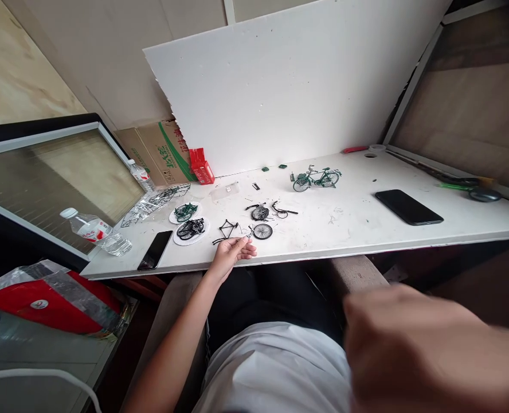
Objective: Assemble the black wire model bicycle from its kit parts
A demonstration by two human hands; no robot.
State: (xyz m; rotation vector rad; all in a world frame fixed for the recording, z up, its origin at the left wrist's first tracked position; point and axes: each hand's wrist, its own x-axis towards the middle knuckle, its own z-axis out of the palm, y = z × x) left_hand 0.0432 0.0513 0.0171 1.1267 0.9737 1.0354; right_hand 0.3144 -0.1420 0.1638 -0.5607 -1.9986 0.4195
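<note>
My left hand is over the front edge of the white table, thumb and index finger pinched on a small silvery part. A black spoked model wheel lies right beside that part; whether they are joined, I cannot tell. Just left of my fingers is a black model bicycle frame. Behind them lie another black wheel with a mudguard and a curved black part. My right hand is raised close to the camera at lower right, badly blurred, its fingers not readable.
An assembled green model bicycle stands farther back. Two paper plates with green and black parts sit at left, near a phone and a water bottle. Another phone lies at right. A red box stands behind.
</note>
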